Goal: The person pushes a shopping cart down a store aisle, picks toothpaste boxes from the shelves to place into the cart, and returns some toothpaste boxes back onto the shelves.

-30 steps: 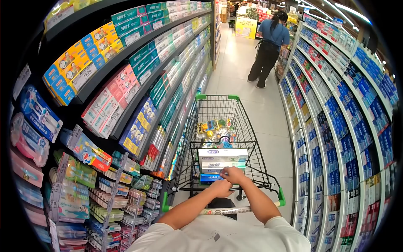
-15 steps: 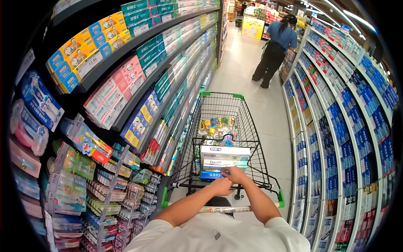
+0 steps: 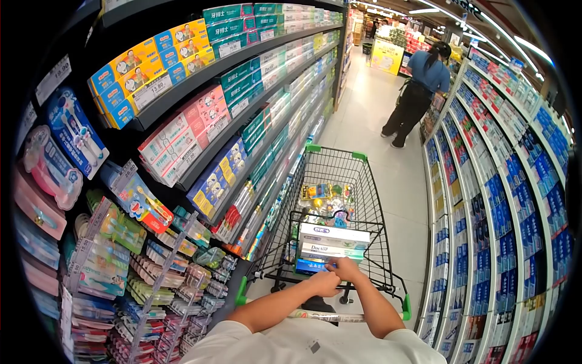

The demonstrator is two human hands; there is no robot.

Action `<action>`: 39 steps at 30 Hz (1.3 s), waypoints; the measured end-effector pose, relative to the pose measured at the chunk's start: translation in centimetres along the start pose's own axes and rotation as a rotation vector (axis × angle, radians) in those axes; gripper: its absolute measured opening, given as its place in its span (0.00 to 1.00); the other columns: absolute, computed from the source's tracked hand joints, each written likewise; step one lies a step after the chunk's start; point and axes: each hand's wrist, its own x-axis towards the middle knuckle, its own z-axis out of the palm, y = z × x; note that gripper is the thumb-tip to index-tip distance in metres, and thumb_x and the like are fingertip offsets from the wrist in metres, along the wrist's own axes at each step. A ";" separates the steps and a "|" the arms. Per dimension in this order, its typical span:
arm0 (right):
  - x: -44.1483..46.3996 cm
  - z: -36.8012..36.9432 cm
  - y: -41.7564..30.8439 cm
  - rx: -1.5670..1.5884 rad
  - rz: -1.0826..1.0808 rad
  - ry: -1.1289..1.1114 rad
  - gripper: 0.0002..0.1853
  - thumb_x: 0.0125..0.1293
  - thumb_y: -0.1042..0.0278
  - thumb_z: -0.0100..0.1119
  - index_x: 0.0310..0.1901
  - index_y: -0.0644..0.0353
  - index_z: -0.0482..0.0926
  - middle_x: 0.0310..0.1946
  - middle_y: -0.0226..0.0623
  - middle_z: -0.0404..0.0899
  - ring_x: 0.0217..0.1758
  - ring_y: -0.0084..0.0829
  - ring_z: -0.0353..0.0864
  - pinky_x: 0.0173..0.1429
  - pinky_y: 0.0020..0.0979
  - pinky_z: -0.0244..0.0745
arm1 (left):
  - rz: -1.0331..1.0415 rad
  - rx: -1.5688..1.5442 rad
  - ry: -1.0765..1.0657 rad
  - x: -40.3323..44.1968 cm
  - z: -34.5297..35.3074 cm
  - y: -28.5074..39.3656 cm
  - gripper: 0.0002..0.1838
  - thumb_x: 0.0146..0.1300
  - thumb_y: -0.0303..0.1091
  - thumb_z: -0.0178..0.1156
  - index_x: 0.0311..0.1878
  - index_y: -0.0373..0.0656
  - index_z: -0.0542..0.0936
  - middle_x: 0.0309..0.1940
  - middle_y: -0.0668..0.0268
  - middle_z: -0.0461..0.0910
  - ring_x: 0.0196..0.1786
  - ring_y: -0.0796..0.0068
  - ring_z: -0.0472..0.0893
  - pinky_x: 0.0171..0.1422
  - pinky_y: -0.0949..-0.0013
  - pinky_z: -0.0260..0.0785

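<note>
My left hand (image 3: 325,283) and my right hand (image 3: 344,269) meet in front of my chest, above the white handle bar (image 3: 330,315) of a black wire shopping cart (image 3: 379,209). Both have their fingers curled in; whether they hold something small between them cannot be made out. Just beyond the knuckles, several toothpaste boxes (image 3: 332,233) are stacked at the cart's near end, with a blue box (image 3: 310,265) at the bottom. Farther inside the basket lie colourful packaged items (image 3: 327,197).
Dark shelves with toothpaste boxes (image 3: 182,130) and hanging toothbrush packs (image 3: 142,200) line the left side. White shelves with blue boxes (image 3: 515,176) line the right. A person in a blue shirt (image 3: 427,70) stands ahead in the aisle, near the right shelves.
The view has swung left, so shelves, cart and person sit farther right in the picture. My hands stay together in front of the boxes.
</note>
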 end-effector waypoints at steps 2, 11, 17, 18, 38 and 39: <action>-0.1 -0.1 -0.1 0.009 0.006 -0.002 0.18 0.61 0.46 0.60 0.41 0.51 0.85 0.34 0.45 0.84 0.39 0.46 0.83 0.42 0.41 0.77 | -0.005 -0.011 -0.002 0.2 0.3 -0.2 0.20 0.59 0.48 0.61 0.33 0.36 0.83 0.31 0.49 0.82 0.37 0.49 0.83 0.43 0.52 0.77; 0.1 0.4 0.3 0.029 -0.031 0.004 0.18 0.61 0.46 0.60 0.39 0.52 0.85 0.32 0.44 0.84 0.38 0.47 0.83 0.42 0.42 0.76 | -0.005 -0.007 -0.019 0.1 0.2 -0.2 0.19 0.59 0.46 0.60 0.34 0.35 0.83 0.32 0.48 0.82 0.37 0.50 0.83 0.42 0.53 0.77; 0.4 0.7 0.6 0.027 -0.017 0.009 0.18 0.61 0.46 0.61 0.39 0.52 0.85 0.31 0.45 0.84 0.37 0.47 0.83 0.41 0.42 0.76 | 0.000 -0.007 -0.011 -0.1 -0.3 0.0 0.20 0.59 0.47 0.60 0.33 0.35 0.83 0.31 0.48 0.83 0.37 0.51 0.83 0.42 0.54 0.77; 0.4 0.7 0.6 0.027 -0.017 0.008 0.18 0.61 0.46 0.61 0.39 0.52 0.85 0.31 0.45 0.84 0.37 0.47 0.83 0.41 0.42 0.76 | 0.000 -0.007 -0.011 0.0 -0.3 -0.1 0.20 0.59 0.47 0.60 0.33 0.35 0.83 0.31 0.48 0.83 0.37 0.51 0.83 0.42 0.54 0.77; 0.6 0.6 0.7 0.067 -0.014 -0.010 0.17 0.61 0.47 0.61 0.38 0.53 0.85 0.29 0.44 0.83 0.35 0.44 0.83 0.38 0.40 0.75 | 0.015 0.002 -0.014 0.1 -0.6 -0.1 0.20 0.60 0.47 0.59 0.34 0.36 0.83 0.31 0.50 0.83 0.36 0.51 0.84 0.42 0.54 0.78; 0.6 0.6 0.7 0.067 -0.014 -0.010 0.17 0.61 0.47 0.61 0.38 0.53 0.85 0.29 0.44 0.83 0.35 0.44 0.83 0.38 0.40 0.75 | 0.015 0.001 -0.014 0.0 -0.7 0.0 0.20 0.60 0.47 0.59 0.34 0.36 0.83 0.31 0.50 0.83 0.36 0.51 0.84 0.42 0.54 0.78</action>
